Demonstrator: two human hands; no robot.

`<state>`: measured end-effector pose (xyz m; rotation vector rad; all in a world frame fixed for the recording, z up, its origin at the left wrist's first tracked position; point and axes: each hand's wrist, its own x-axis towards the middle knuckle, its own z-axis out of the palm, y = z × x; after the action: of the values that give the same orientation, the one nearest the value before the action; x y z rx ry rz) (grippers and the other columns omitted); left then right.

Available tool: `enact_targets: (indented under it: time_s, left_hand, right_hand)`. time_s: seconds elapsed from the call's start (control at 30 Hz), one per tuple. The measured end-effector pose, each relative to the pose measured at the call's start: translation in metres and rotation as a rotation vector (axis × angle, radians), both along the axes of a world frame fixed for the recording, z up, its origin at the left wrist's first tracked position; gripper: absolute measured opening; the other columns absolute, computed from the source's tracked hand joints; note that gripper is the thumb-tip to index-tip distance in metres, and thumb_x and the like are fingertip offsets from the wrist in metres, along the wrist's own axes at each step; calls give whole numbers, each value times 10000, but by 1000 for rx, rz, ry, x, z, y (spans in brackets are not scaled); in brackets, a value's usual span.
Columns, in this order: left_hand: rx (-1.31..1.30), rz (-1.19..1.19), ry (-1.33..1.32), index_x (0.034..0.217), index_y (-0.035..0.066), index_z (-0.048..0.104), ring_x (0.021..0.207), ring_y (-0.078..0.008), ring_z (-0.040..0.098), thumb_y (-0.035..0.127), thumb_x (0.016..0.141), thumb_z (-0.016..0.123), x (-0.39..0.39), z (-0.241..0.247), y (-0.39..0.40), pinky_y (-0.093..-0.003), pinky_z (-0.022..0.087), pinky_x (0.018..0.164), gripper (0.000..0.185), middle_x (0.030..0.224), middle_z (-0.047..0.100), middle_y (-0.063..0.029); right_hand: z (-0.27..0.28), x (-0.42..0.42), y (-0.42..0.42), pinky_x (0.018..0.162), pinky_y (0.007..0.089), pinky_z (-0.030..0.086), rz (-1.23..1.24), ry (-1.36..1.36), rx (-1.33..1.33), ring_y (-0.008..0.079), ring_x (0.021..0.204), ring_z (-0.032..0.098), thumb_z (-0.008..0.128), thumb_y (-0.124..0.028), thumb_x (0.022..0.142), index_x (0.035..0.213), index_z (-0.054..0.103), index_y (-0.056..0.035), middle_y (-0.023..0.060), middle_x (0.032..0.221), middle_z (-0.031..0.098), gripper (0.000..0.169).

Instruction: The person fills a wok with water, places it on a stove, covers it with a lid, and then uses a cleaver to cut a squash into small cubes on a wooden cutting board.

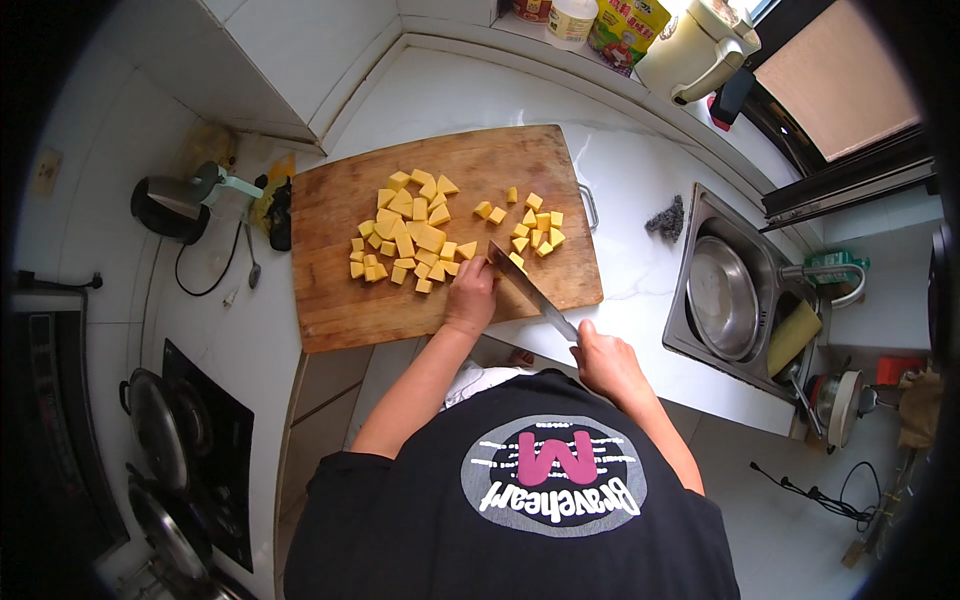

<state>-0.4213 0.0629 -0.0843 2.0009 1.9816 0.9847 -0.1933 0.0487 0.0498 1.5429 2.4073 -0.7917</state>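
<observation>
My right hand (609, 361) grips the handle of a kitchen knife (531, 291). Its long steel blade slants up and left over a wooden cutting board (334, 300), with the tip beside my left fingers. On the board's front part rests my left hand (472, 296), fingers bent close to the blade; whether a piece is under them is hidden. A large group of yellow cubes and wedges, perhaps pumpkin (405, 225), covers the board left of the blade. Several smaller yellow pieces (541, 234) lie on the right, one of them (517, 259) right beside the blade.
Right of the board are a dark scouring pad (666, 219) and a steel sink (679, 330) with a metal basin (721, 296). A metal handle (589, 206) sticks out from the board's right end. At left stand an electric kettle (169, 208) and a cooktop (217, 450) with pans.
</observation>
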Motion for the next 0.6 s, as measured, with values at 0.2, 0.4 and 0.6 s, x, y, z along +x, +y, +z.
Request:
enact_targets:
  time_s: [0.2,0.4,0.6]
  left_hand:
    - [28,-13,20,872,38,595,917,-303,546,41,706,642,-1,2,5,-376,487,780,172,977,557,-121]
    - [88,28,-100,937,41,604,971,-311,539,12,719,626,1,7,32,-371,480,811,221,1061,557,-129]
    - [-11,136,-34,1023,37,614,994,-294,528,21,747,635,-51,31,21,-368,432,900,277,1046,598,-104]
  right_hand:
    - [-33,-19,17,644,526,468,-34,38,31,437,730,609,550,-213,865,950,416,-16,233,745,626,253]
    - [-31,-9,24,675,520,459,-195,161,81,441,777,600,557,-230,870,1001,417,-54,245,802,626,261]
    - [-19,5,16,659,491,457,-182,219,69,431,764,596,621,-217,834,1045,461,-52,221,770,622,312]
